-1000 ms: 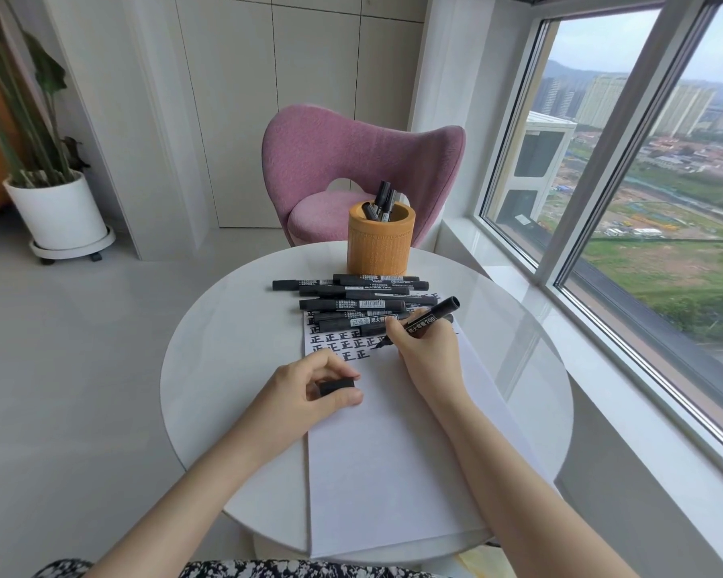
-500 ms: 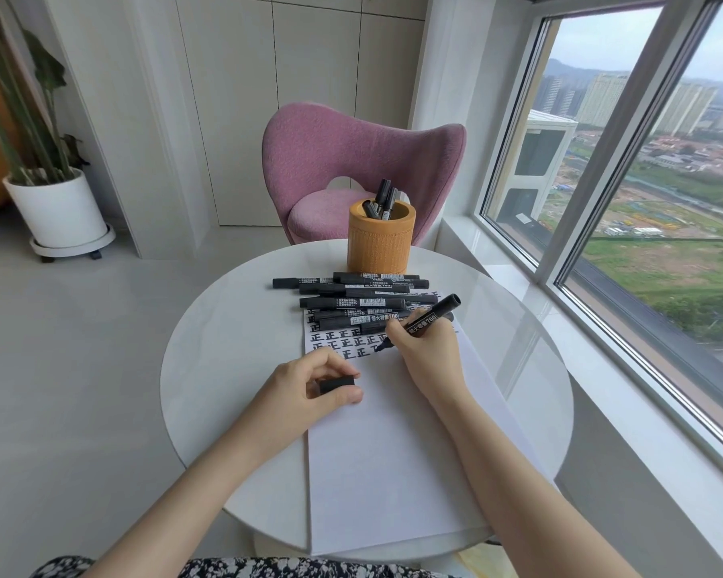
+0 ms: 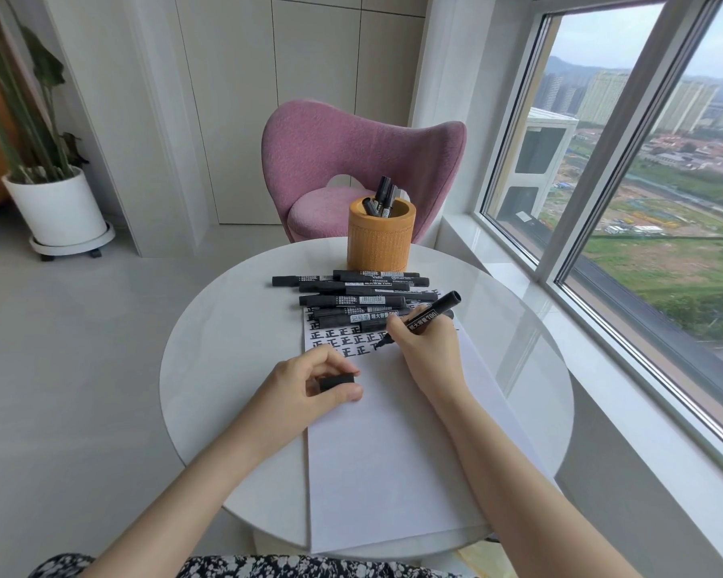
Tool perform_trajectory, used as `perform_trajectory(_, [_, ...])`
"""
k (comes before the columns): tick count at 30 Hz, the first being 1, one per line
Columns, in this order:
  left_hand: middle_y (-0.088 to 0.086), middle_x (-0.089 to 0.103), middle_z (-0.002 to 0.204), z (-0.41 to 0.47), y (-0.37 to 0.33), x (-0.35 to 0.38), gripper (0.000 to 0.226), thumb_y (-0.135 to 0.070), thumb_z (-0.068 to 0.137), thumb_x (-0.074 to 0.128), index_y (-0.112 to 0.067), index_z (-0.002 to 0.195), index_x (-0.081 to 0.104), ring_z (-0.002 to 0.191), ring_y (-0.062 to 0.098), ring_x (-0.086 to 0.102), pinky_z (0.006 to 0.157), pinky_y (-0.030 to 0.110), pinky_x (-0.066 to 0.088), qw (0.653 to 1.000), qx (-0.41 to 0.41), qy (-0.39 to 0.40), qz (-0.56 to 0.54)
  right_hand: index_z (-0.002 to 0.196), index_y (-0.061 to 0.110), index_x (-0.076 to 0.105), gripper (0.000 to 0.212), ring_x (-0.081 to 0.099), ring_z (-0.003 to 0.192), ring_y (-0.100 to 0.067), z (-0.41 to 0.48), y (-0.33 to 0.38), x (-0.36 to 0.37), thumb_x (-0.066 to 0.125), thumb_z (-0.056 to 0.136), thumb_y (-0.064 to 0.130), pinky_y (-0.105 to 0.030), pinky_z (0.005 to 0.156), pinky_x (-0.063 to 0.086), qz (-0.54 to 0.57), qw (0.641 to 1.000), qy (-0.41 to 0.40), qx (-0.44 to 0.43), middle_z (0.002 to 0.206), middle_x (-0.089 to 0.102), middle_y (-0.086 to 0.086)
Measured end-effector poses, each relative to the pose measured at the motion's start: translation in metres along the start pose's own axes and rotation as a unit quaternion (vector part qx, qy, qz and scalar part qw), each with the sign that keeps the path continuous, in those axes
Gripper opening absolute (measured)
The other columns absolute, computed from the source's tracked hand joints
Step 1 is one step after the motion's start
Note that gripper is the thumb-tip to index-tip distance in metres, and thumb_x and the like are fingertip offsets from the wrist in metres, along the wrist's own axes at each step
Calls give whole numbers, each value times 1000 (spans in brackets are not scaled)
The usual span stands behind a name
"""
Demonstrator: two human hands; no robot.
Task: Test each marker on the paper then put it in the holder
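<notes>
My right hand holds an uncapped black marker, its tip touching the white paper at the end of a row of written black characters. My left hand rests on the paper's left edge and pinches the marker's black cap. Several capped black markers lie in a pile across the paper's far end. Behind them stands an orange cylindrical holder with three markers standing in it.
The round white table has a pink chair behind it. A large window runs along the right. A potted plant on a wheeled base stands on the floor at the far left.
The marker tip in my right hand has shifted slightly along the row of characters on the paper. My left hand with the cap has stayed in place.
</notes>
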State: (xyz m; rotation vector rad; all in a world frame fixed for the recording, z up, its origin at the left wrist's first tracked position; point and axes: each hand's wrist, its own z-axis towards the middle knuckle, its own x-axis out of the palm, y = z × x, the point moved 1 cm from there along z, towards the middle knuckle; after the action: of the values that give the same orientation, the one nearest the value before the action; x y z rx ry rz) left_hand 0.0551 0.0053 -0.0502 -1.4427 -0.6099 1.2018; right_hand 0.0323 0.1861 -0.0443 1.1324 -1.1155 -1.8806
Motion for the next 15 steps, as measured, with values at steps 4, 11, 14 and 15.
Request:
perform_trajectory(4, [-1, 74, 83, 0, -1, -1, 15, -24, 77, 74, -21, 87, 62, 90, 26, 66, 82, 36, 48, 1000, 1, -1, -5, 57, 8, 35, 35, 27, 55, -11, 0, 1, 0, 58, 84, 11, -27, 49, 22, 6, 1000, -4, 4, 57, 35, -3])
perform_trajectory(11, [-1, 74, 83, -1, -1, -1, 14, -15, 80, 73, -20, 87, 62, 90, 28, 65, 84, 41, 48, 1000, 0, -5, 1, 62, -8, 45, 36, 36, 58, -11, 1, -2, 1, 60, 85, 16, -30, 53, 28, 15, 1000, 4, 2, 59, 46, -6])
perform_trajectory(14, [-2, 74, 82, -1, -1, -1, 14, -15, 80, 73, -20, 86, 61, 89, 29, 65, 84, 42, 48, 1000, 0, -4, 2, 63, -8, 47, 38, 38, 58, -11, 2, -2, 1, 61, 86, 18, -29, 54, 29, 11, 1000, 9, 4, 59, 47, -5])
perform_trajectory(15, [-2, 74, 82, -1, -1, -1, 15, -17, 79, 74, -22, 86, 61, 89, 29, 65, 85, 42, 48, 1000, 0, -3, 0, 61, -6, 45, 38, 37, 57, -11, 2, -2, 2, 61, 86, 18, -29, 53, 29, 9, 1000, 9, 4, 58, 46, -5])
